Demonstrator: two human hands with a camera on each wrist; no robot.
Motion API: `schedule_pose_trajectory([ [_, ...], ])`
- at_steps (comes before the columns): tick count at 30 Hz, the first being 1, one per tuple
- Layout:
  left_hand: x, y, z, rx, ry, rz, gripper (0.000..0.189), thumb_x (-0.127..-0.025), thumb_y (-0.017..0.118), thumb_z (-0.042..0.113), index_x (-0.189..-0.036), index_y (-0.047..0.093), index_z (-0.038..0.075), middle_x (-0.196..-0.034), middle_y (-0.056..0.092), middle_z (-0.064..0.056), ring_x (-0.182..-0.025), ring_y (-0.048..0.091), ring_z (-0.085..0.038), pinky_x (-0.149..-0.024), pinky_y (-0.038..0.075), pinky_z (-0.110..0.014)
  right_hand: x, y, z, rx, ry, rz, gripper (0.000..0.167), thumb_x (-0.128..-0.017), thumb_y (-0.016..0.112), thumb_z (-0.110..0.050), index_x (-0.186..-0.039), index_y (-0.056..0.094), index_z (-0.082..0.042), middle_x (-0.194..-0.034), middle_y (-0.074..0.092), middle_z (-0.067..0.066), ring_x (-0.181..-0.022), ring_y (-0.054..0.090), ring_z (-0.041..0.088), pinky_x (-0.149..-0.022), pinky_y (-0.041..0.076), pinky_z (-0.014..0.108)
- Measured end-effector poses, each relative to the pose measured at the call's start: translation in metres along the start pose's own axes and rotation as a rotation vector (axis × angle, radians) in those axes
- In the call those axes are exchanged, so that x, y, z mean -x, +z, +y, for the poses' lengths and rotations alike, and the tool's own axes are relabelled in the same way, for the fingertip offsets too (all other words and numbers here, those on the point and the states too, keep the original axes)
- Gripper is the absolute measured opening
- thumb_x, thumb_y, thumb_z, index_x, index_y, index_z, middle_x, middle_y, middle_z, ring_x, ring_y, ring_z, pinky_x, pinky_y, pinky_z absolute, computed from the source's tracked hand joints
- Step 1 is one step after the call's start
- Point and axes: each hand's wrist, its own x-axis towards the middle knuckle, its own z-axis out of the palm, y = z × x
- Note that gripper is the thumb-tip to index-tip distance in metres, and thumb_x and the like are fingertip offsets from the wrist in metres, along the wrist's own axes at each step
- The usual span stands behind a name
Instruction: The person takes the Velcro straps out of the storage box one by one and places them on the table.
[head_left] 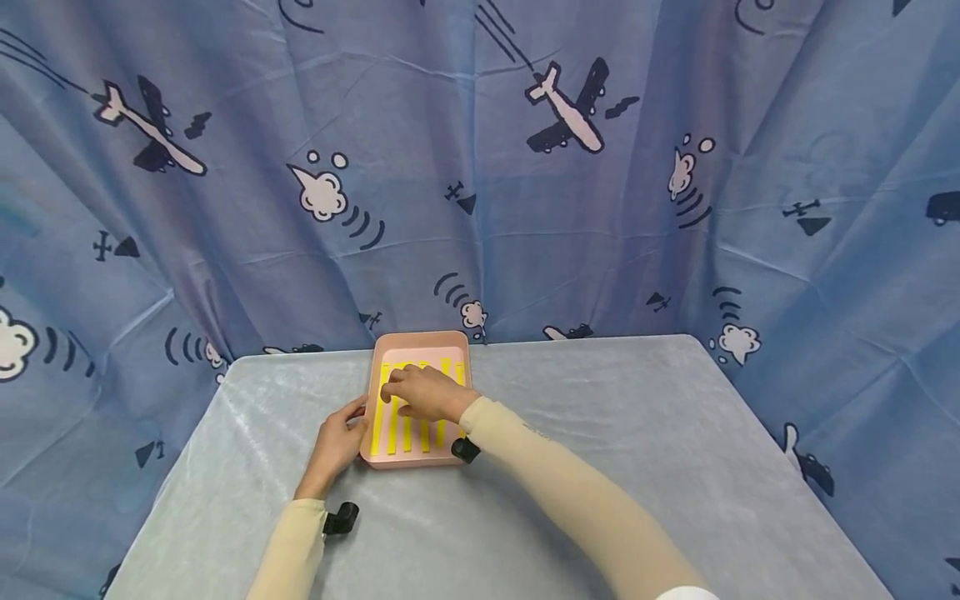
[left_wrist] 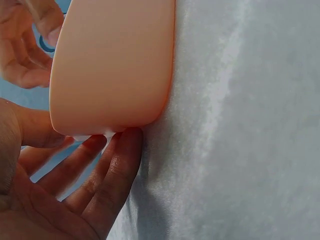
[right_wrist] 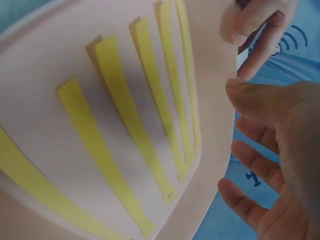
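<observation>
A shallow pink tray [head_left: 422, 340] lies near the far edge of the table. Several flat yellow strips [head_left: 408, 433] run lengthwise side by side on its floor. My left hand [head_left: 339, 440] is at the tray's left side, and in the left wrist view its fingertips touch the outer wall [left_wrist: 115, 65], with the thumb beside the rim. Over the tray's interior is my right hand [head_left: 427, 392], hiding part of the strips. In the right wrist view its thumb and fingers [right_wrist: 250, 157] are spread apart and loosely bent, holding nothing.
A pale grey cloth covers the table [head_left: 600, 433]. Behind and around it hangs a blue curtain [head_left: 420, 167] printed with airplanes and clouds. Black wrist cameras [head_left: 341, 518] sit on both sleeved forearms, the right one close to the tray's near right corner.
</observation>
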Motion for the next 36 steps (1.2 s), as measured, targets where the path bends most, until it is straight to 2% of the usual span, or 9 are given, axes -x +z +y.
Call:
schedule_pose_trajectory([
  [12,0.001,0.002,-0.002,0.008,-0.025,-0.005,0.047,-0.1,0.05,0.011,-0.147,0.047,0.011,-0.138,0.056,-0.023,-0.11,0.065,-0.031,-0.067,0.05,-0.025,-0.017,0.014,0.001,0.012,-0.012,-0.039,0.029,-0.094,0.067,-0.027,-0.123,0.061,-0.029,-0.124,0.058,-0.008,-0.116,0.054,0.016,-0.094,0.049,0.038],
  [24,-0.001,0.0,-0.001,0.011,0.008,0.023,0.046,-0.098,0.052,0.009,-0.145,0.05,0.009,-0.135,0.058,-0.024,-0.108,0.066,-0.032,-0.065,0.05,-0.022,-0.028,0.016,-0.001,-0.001,-0.01,-0.074,0.027,-0.094,0.067,-0.022,-0.12,0.062,-0.028,-0.124,0.058,-0.006,-0.112,0.052,0.016,-0.1,0.047,0.042],
  [30,-0.001,0.002,-0.002,0.004,-0.001,0.026,0.047,-0.098,0.052,0.008,-0.144,0.05,0.009,-0.134,0.059,-0.023,-0.097,0.066,-0.026,-0.06,0.048,-0.022,-0.03,0.021,-0.001,-0.009,-0.019,-0.069,0.024,-0.093,0.068,-0.021,-0.116,0.064,-0.029,-0.12,0.059,-0.007,-0.109,0.053,0.014,-0.095,0.046,0.037],
  [36,-0.001,0.002,-0.002,0.02,-0.006,0.018,0.047,-0.098,0.052,0.009,-0.145,0.05,0.012,-0.136,0.058,-0.022,-0.089,0.064,-0.021,-0.054,0.047,-0.024,-0.032,0.026,-0.001,0.033,-0.009,-0.091,0.019,-0.094,0.067,-0.023,-0.111,0.063,-0.032,-0.116,0.059,-0.008,-0.108,0.052,0.013,-0.094,0.045,0.037],
])
